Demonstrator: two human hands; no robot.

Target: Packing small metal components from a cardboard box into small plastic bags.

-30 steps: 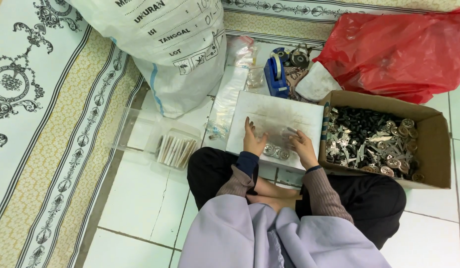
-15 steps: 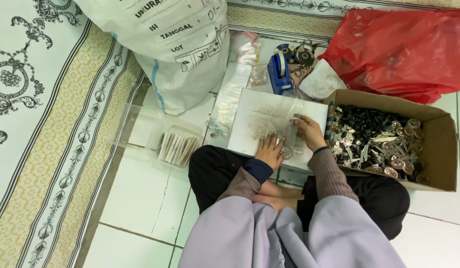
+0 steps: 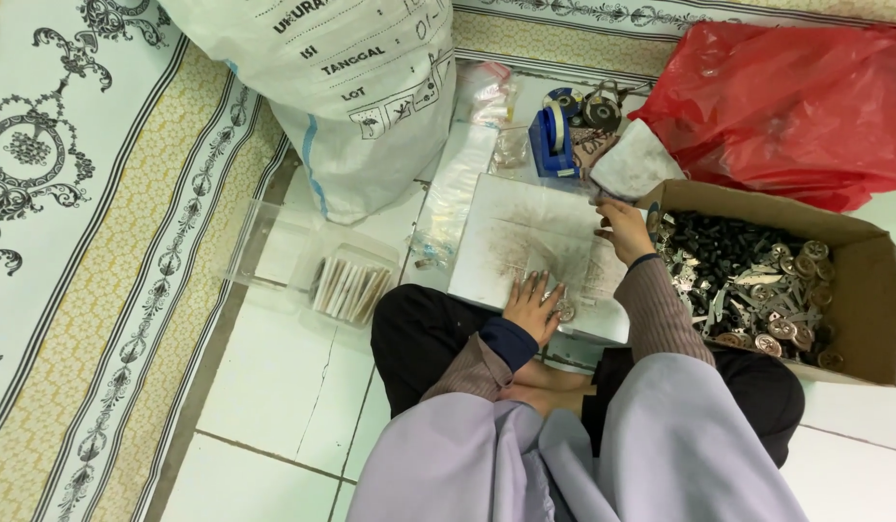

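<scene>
I sit cross-legged on a tiled floor with a white, smudged board [image 3: 511, 237] across my lap. My left hand [image 3: 532, 307] lies flat on the board's near edge, fingers spread beside a few small round metal parts [image 3: 565, 311]. My right hand [image 3: 625, 229] rests at the board's right edge, next to the cardboard box [image 3: 878, 290], and whether its curled fingers hold anything cannot be made out. The box holds several black and silver metal parts [image 3: 748, 280].
A big white sack [image 3: 346, 87] stands at the back left and a red plastic bag [image 3: 791, 92] at the back right. A blue tape dispenser [image 3: 552, 140], clear plastic bags [image 3: 458, 188] and a clear tray of sticks [image 3: 346, 288] lie around. A patterned carpet [image 3: 71, 242] runs along the left.
My right hand has slid from the board's middle to its right edge near the box. My left hand has drawn back to the board's near edge.
</scene>
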